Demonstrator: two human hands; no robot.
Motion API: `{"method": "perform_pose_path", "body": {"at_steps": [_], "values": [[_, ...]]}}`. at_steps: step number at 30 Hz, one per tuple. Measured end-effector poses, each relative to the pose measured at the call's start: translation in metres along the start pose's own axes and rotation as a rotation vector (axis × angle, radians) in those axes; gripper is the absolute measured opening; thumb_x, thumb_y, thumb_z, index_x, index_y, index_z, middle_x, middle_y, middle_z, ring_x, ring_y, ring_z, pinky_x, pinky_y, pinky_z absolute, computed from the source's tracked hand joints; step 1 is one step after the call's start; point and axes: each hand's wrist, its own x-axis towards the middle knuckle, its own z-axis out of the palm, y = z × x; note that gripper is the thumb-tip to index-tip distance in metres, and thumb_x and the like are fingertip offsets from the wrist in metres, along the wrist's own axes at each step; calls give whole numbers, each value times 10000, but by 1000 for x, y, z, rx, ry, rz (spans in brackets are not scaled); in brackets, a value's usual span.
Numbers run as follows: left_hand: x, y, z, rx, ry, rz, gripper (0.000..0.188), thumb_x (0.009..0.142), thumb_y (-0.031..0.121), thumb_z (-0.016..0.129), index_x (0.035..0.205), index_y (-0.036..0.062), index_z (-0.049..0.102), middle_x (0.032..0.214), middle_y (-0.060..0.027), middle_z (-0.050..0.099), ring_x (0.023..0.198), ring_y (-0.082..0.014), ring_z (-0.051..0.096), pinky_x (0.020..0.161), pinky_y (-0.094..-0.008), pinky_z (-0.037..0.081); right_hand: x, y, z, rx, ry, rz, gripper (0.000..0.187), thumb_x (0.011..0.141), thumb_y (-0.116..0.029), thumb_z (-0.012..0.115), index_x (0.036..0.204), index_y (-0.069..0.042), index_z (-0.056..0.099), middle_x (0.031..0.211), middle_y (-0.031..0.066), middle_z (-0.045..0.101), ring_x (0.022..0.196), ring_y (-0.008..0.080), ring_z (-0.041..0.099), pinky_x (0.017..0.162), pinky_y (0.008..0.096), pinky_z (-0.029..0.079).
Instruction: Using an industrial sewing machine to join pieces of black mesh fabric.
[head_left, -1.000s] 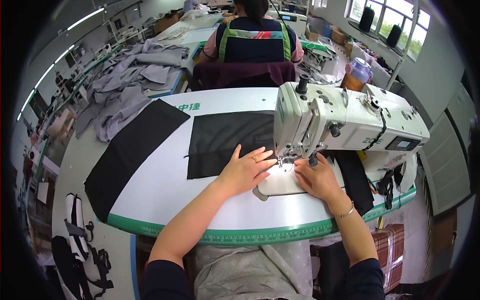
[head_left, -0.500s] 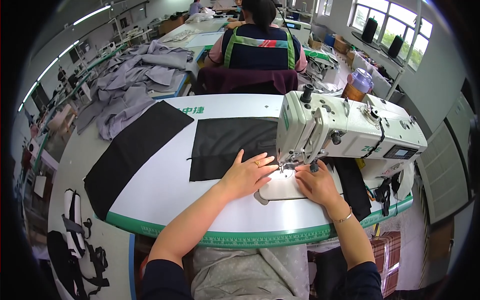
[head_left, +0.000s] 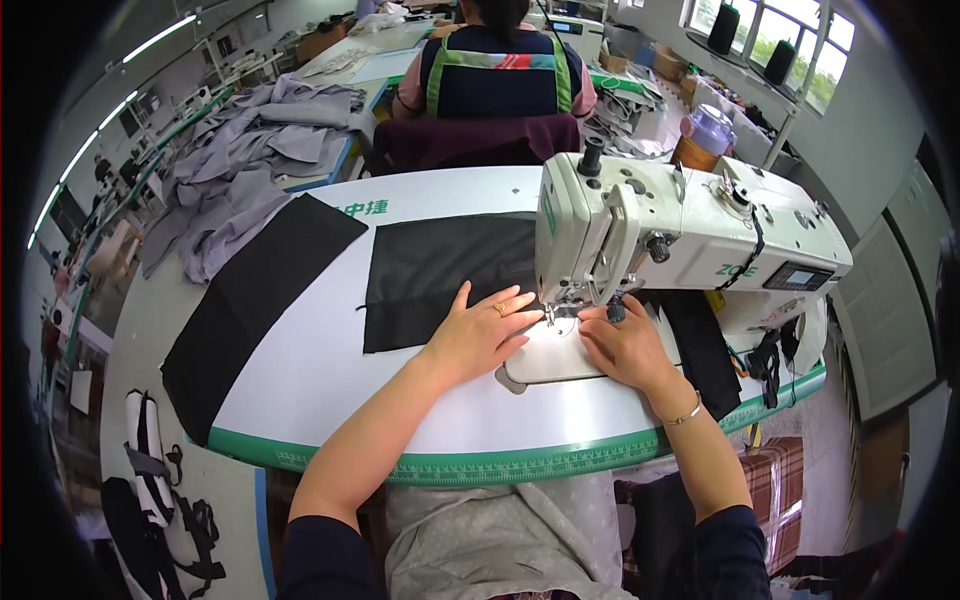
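Left grip point(head_left: 478, 335) spread on black fabric point(head_left: 425, 265), long axis left-to-right toward the sewing machine point(head_left: 690, 225), pinch of right grip point(head_left: 632, 345) unclear

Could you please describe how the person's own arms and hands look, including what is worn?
Dark navy fabric sleeves leave both forearms bare. The ungloved left hand wears a small gold-coloured metal ring; the ungloved right hand has a thin silver-coloured bangle at its wrist.

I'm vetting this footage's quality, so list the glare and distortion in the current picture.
Head view: bright light washes out the needle plate; head view: the green table edge bows, and the picture's corners go black; head view: the windows look bright at upper right.
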Motion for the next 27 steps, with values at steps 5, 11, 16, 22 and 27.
{"method": "perform_pose_path", "body": {"at_steps": [5,11,16,22,27], "values": [[1,3,-2,-26,2,-22,372,992,250,579,1361,209,601,1479,-25,526,1437,-212,413,1151,-676,237,-1,-1,-1,4,29,-16,99,848,-151,737,913,-107,678,1014,24,728,929,225,676,991,457,453],[-2,4,1,-10,-19,-18,336,1024,260,535,1350,206,600,1488,-15,522,1431,-217,424,1157,-668,241,-8,-2,0,-9,38,-9,116,851,-179,735,900,-81,698,927,79,681,942,242,672,1006,481,472],[-11,-36,-23,-19,56,-229,355,1006,221,557,1352,202,635,1516,-56,498,1475,-283,350,1166,-641,221,-7,-2,-9,-17,102,127,181,848,-172,712,989,-71,661,961,93,647,911,289,642,813,429,505],[-81,-4,-64,278,-61,-218,446,940,193,648,1377,121,591,1375,-179,559,1190,-372,536,1000,-440,475,-8,18,7,-339,0,354,450,917,-289,640,1286,-46,558,1339,113,574,1344,339,457,1187,561,237],[-108,60,-64,35,-99,-226,355,846,128,729,1186,48,665,1129,-115,603,1067,-335,596,846,-411,514,-6,13,0,-287,45,266,324,890,-217,704,1199,-129,655,1274,16,642,1319,227,518,1162,637,240]]}}
